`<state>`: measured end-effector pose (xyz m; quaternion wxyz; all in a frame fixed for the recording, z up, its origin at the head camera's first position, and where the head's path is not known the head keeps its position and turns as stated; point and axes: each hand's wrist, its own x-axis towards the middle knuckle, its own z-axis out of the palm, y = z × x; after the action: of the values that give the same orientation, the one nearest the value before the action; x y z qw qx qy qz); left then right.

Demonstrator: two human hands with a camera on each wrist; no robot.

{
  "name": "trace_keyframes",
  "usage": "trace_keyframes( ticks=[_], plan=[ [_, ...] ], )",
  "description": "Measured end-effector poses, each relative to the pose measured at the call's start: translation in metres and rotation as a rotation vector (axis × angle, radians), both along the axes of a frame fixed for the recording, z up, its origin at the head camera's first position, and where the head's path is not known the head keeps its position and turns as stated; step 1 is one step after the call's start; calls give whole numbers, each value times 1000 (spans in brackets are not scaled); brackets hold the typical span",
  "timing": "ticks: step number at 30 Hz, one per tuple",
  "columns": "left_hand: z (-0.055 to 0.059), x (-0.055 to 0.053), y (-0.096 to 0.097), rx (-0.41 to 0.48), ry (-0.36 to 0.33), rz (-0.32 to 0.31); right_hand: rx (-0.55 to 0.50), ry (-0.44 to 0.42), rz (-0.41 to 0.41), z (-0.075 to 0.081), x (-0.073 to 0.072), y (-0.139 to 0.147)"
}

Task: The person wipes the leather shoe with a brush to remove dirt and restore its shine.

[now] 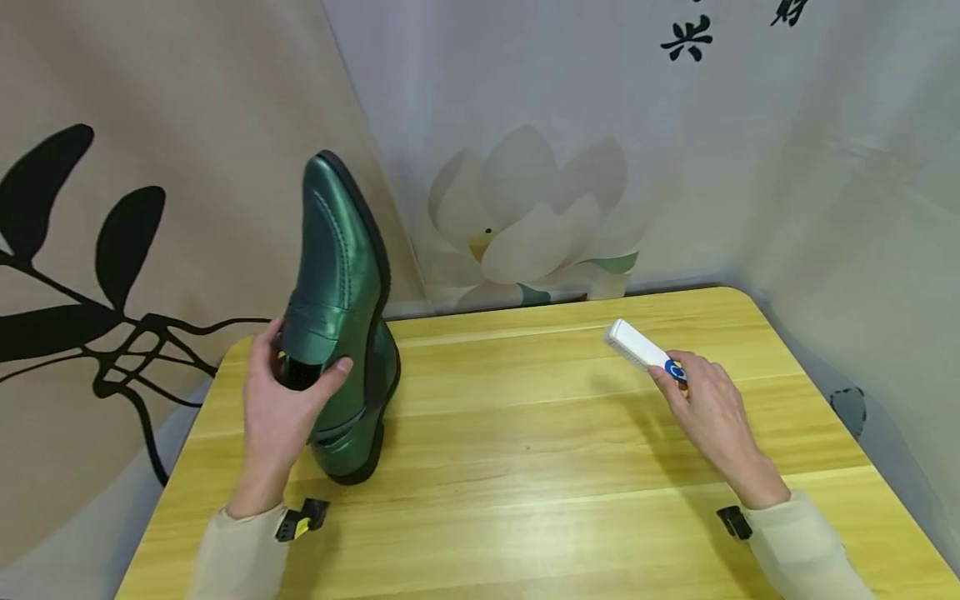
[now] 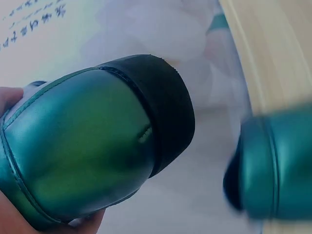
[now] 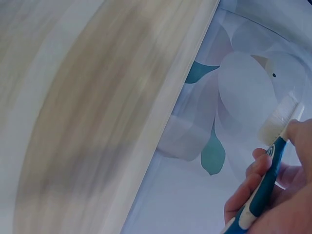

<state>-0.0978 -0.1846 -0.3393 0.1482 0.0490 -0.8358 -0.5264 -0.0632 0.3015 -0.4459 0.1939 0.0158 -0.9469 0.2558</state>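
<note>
My left hand [image 1: 279,412] grips a shiny green leather shoe [image 1: 337,250] round its opening, with the toe tilted up and away. Its rounded back and black heel [image 2: 170,117] fill the middle of the left wrist view. A second green shoe [image 1: 347,457] is partly hidden behind the held one in the head view; it looks blurred at the right of the left wrist view. At the right, my right hand [image 1: 708,408] holds a white-headed brush [image 1: 637,343] by its blue and white handle [image 3: 263,192]. The brush is apart from both shoes, above the table.
A wooden table [image 1: 525,500] with rounded corners lies under both hands. Behind it hangs a pale curtain [image 1: 750,167] printed with flowers and dark characters. Dark leaf shapes [image 1: 127,242] mark the backdrop at the left.
</note>
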Motion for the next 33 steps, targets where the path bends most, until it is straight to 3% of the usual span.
trace_keyframes(
  ticks=[6,9,13,21,27,33],
  plan=[
    [4,13,-44,-76,17,199,9,-1,18,-2,1,-3],
    [0,14,-64,-103,-34,278,14,-6,20,-2,2,-4],
    [-11,16,-89,-176,-129,306,18,-8,25,-3,1,-6],
    [-31,15,-122,-298,-360,220,14,-12,40,-4,-1,-9],
    [-44,1,-139,-514,-471,79,13,-22,43,-6,-2,-9],
    [-56,-17,-147,-617,-554,-47,11,-29,36,-6,-1,-8]
  ],
)
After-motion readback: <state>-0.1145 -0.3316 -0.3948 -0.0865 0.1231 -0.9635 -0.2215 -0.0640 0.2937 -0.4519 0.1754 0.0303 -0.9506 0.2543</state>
